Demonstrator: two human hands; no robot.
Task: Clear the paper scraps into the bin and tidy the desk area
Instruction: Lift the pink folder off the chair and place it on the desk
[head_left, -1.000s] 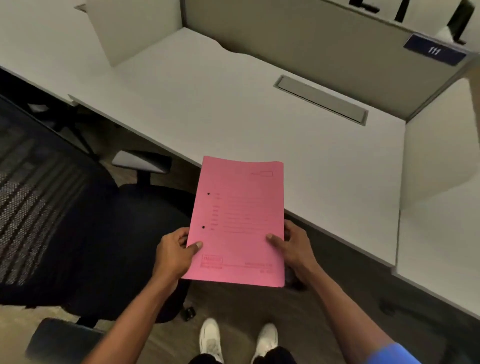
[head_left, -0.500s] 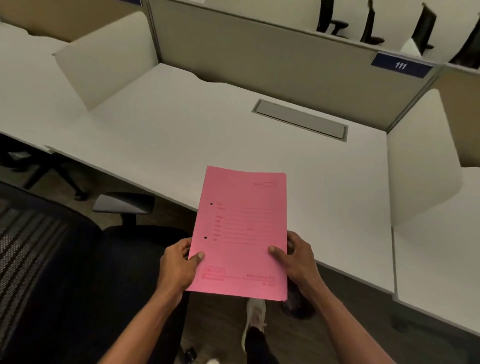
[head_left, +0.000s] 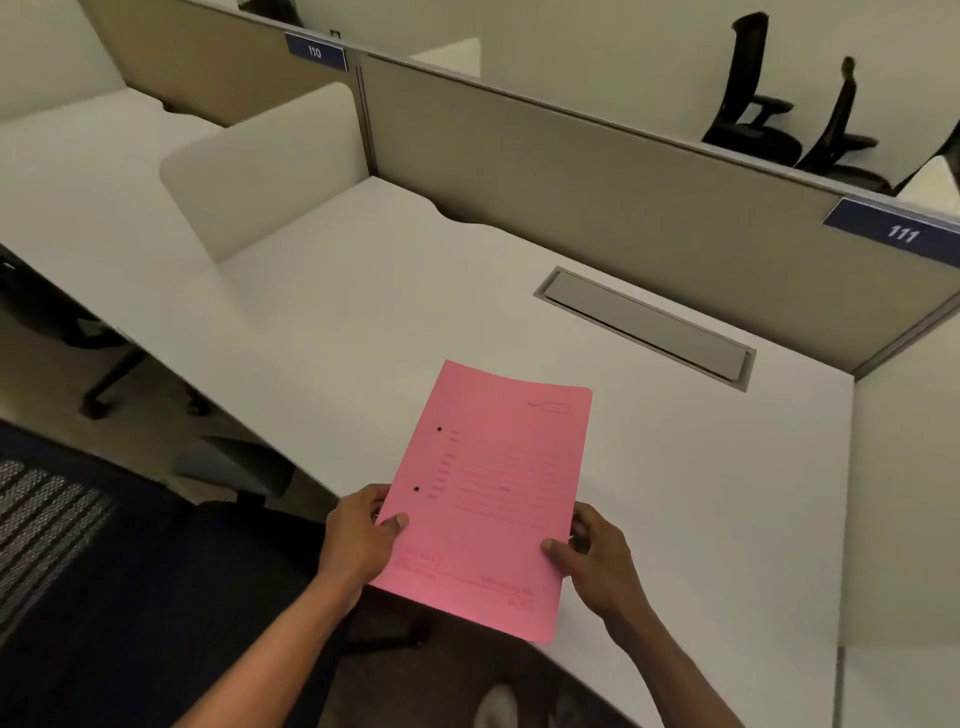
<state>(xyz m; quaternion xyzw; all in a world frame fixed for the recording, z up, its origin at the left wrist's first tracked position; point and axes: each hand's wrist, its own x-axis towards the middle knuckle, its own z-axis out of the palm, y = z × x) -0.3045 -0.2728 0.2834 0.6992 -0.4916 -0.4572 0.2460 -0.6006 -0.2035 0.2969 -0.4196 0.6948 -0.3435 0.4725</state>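
Both hands, left hand (head_left: 358, 540) and right hand (head_left: 597, 558), each kept a pinching grip on a near corner of the pink folder (head_left: 488, 493), holding it level over the worktop (head_left: 363, 322) edge, apparently to lay it flat.

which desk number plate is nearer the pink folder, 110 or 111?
The 111 plate, on the partition at right behind the desk the pink folder is held over. The 110 plate sits farther back left, over the neighbouring desk.
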